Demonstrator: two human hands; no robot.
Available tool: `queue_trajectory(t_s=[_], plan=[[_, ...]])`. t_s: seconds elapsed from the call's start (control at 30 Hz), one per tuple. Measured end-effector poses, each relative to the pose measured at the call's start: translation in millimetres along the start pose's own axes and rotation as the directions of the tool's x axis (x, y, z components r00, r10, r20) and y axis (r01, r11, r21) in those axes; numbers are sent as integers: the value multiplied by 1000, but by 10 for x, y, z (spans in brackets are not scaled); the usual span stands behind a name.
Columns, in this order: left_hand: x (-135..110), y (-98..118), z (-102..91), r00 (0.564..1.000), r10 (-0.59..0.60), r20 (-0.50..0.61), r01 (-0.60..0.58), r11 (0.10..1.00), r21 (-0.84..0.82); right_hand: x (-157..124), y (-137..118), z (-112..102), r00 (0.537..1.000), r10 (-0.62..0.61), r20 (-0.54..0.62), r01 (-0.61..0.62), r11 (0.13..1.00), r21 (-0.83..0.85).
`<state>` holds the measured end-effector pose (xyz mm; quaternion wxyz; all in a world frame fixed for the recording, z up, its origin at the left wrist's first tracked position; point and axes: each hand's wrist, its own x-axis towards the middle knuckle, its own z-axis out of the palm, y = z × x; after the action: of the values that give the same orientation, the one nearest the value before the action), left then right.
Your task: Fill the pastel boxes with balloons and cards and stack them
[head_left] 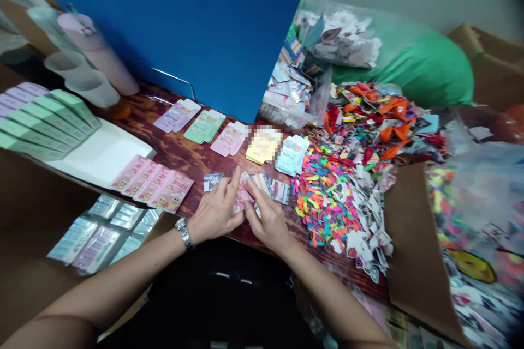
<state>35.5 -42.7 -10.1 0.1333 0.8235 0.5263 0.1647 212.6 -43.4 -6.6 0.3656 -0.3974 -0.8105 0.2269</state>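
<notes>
Head view: left hand [216, 210] and right hand [268, 215] half-closed, pinching small printed cards [250, 191] over wooden table [196, 152]. Clear plastic tub [292, 95] held loose printed cards; clear bag [339, 32] held paper scraps, behind balloon heap [327, 196].

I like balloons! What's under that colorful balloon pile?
A dark wooden tabletop shows at its edge. The balloons cover everything beneath, so that can't be seen.
</notes>
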Motion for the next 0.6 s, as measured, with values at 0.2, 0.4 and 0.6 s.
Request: queue_trajectory(t_s=[0.2,0.4,0.6], plan=[[-383,-278,-253,982,-176,-64,187,926,329,41,103,194,1000,-1,11,1,1000,20],[-556,-480,-381,965,-244,-94,255,793,553,124,171,387,987,-129,97,130,992,0],[83,-623,-437,980,-118,-161,169,920,353,222,259,390,988,-106,113,113,992,-52]])
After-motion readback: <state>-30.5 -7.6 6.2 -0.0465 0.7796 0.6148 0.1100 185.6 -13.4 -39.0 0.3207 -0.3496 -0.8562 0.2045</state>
